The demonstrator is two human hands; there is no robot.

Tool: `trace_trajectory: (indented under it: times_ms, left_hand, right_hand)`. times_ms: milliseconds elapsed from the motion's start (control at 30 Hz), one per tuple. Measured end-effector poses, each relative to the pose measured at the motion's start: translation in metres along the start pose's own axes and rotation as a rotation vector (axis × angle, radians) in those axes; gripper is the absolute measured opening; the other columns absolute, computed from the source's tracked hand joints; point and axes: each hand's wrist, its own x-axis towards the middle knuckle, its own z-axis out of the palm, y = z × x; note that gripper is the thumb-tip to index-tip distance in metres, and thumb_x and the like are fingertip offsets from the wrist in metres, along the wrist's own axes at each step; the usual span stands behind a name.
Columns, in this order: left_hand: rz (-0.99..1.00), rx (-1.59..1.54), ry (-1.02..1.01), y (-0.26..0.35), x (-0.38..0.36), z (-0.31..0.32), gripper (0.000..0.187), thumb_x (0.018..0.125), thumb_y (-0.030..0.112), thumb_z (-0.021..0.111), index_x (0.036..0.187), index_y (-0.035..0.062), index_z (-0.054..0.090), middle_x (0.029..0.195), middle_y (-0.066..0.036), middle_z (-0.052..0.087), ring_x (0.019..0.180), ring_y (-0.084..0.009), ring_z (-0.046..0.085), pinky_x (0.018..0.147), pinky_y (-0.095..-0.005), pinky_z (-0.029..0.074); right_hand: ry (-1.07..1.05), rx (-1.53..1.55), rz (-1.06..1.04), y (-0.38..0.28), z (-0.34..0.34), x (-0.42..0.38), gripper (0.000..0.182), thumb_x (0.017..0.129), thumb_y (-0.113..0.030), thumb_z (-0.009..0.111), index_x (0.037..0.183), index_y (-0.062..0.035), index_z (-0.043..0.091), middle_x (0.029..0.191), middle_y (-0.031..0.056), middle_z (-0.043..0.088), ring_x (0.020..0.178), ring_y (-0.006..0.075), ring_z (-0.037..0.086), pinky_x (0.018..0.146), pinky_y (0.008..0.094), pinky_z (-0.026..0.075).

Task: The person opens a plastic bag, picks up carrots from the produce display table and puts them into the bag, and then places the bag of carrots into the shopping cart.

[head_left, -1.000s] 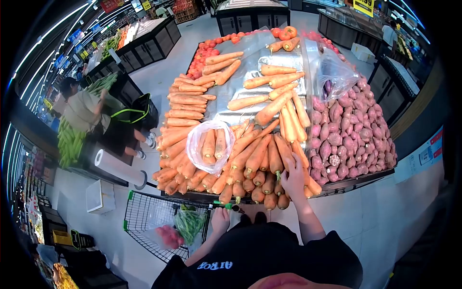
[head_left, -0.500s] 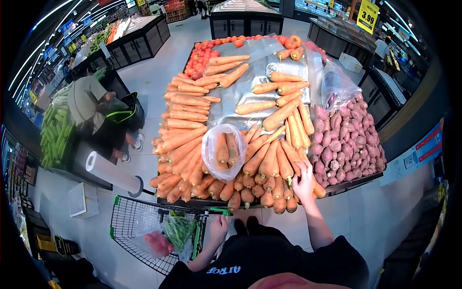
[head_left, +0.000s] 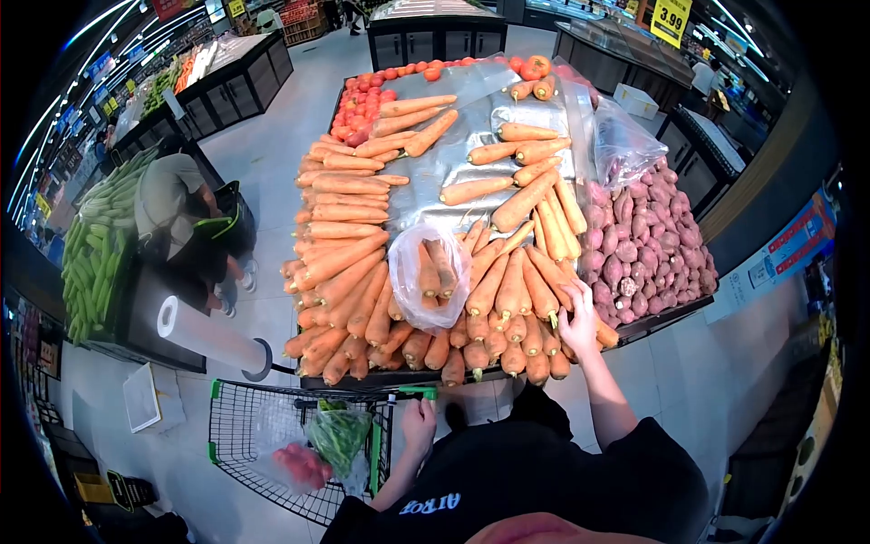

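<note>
At the right front of a heap of carrots (head_left: 340, 281), my right hand (head_left: 580, 319) has its fingers bent over a carrot, with the thumb beside another carrot's stem end. The palm partly hides the carrot under it. My left hand (head_left: 418, 424) is closed at the handle of a shopping cart (head_left: 263, 444), just below the handle's green end piece (head_left: 418, 393). A clear plastic bag (head_left: 406, 299) stands on the heap with its mouth spread, and several carrots show inside it. Bagged greens (head_left: 339, 437) and a bag of reddish produce (head_left: 302, 464) lie in the cart.
Purple sweet potatoes (head_left: 648, 245) fill the display's right side, with a plastic bag (head_left: 625, 145) on them. Tomatoes (head_left: 358, 109) line the far left corner. A bag roll (head_left: 204, 333) juts out front left. Another person (head_left: 172, 199) bends with a basket (head_left: 231, 222) at the left.
The view has shifted slightly and my body has turned a little. My right hand stays on the carrots at the right front, and my left hand remains at the cart handle.
</note>
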Motion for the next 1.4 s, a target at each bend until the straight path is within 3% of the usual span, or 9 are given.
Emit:
trace_trajectory:
  times_ms: [333,467,533,900,1067,1133,1233,1333,1400]
  left_hand:
    - [0.019,0.101,0.000,-0.019,0.004,0.015,0.031,0.099,0.021,0.052,0.076,0.0009,0.051,0.070,-0.020,0.054,0.067,-0.0393,0.055,0.063,-0.0484,0.042]
    - [0.041,0.118,0.020,0.000,0.004,0.015,0.033,0.102,0.021,0.048,0.077,0.0001,0.046,0.071,-0.018,0.047,0.066,-0.0360,0.051,0.063,-0.0445,0.042]
    - [0.042,0.081,0.039,0.000,0.006,0.019,0.034,0.103,0.020,0.047,0.076,0.0001,0.044,0.069,-0.016,0.045,0.065,-0.0333,0.049,0.063,-0.0426,0.041]
    - [0.060,0.010,0.002,0.005,0.011,0.033,0.035,0.104,0.020,0.046,0.076,-0.0004,0.043,0.070,-0.014,0.043,0.064,-0.0284,0.046,0.062,-0.0403,0.038]
    - [0.082,0.045,0.041,0.000,0.012,0.035,0.032,0.100,0.018,0.055,0.073,0.0009,0.046,0.070,-0.012,0.045,0.064,-0.0279,0.048,0.062,-0.0394,0.039]
    - [0.111,0.022,0.069,0.005,0.012,0.031,0.030,0.095,0.014,0.063,0.072,0.0020,0.048,0.070,-0.011,0.049,0.066,-0.0283,0.051,0.062,-0.0392,0.040]
    - [0.399,0.131,0.266,0.017,0.016,0.025,0.028,0.087,0.009,0.071,0.071,0.0056,0.049,0.070,-0.007,0.052,0.066,-0.0271,0.051,0.064,-0.0401,0.041]
    - [0.572,0.132,0.428,0.050,0.021,0.008,0.023,0.086,0.003,0.069,0.072,0.0052,0.051,0.072,-0.008,0.054,0.066,-0.0268,0.051,0.065,-0.0390,0.041]
    - [0.406,-0.172,0.339,0.075,0.020,0.000,0.018,0.091,0.002,0.064,0.076,0.0026,0.054,0.073,-0.010,0.054,0.067,-0.0258,0.052,0.066,-0.0349,0.042]
  right_hand:
    - [0.002,-0.015,0.065,0.009,0.001,-0.005,0.044,0.081,0.000,0.060,0.124,-0.0087,0.058,0.135,0.0215,0.048,0.123,0.0418,0.052,0.102,0.0444,0.046]
    - [0.024,-0.014,0.018,0.009,-0.002,-0.003,0.046,0.081,-0.003,0.061,0.126,-0.0109,0.057,0.136,0.0187,0.048,0.111,0.0409,0.059,0.089,0.0451,0.052]
    - [-0.038,0.037,0.087,0.010,-0.004,-0.005,0.047,0.083,-0.002,0.061,0.128,-0.0118,0.056,0.139,0.0190,0.047,0.122,0.0400,0.055,0.097,0.0422,0.049]
    - [-0.035,0.018,0.051,0.016,-0.002,-0.005,0.046,0.083,-0.003,0.061,0.127,-0.0123,0.057,0.139,0.0178,0.046,0.122,0.0400,0.055,0.095,0.0435,0.050]
    - [-0.065,0.095,0.127,0.017,-0.007,0.002,0.047,0.083,-0.005,0.068,0.128,-0.0126,0.057,0.138,0.0200,0.049,0.117,0.0412,0.058,0.098,0.0436,0.049]
    - [0.013,0.131,0.055,0.030,-0.007,0.009,0.047,0.081,-0.004,0.073,0.126,-0.0088,0.061,0.126,0.0197,0.061,0.118,0.0367,0.059,0.101,0.0398,0.047]
    - [0.077,0.434,0.338,0.011,-0.027,0.020,0.043,0.086,-0.002,0.072,0.127,0.0014,0.059,0.121,0.0128,0.066,0.110,0.0169,0.062,0.096,0.0297,0.049]
    - [0.140,0.650,0.280,0.014,-0.040,0.009,0.044,0.088,-0.001,0.071,0.129,0.0018,0.057,0.124,0.0119,0.062,0.114,0.0168,0.059,0.098,0.0306,0.048]
    - [0.067,0.518,0.259,-0.007,-0.062,0.001,0.046,0.088,0.001,0.070,0.131,0.0021,0.055,0.127,0.0114,0.060,0.116,0.0180,0.058,0.101,0.0319,0.047]
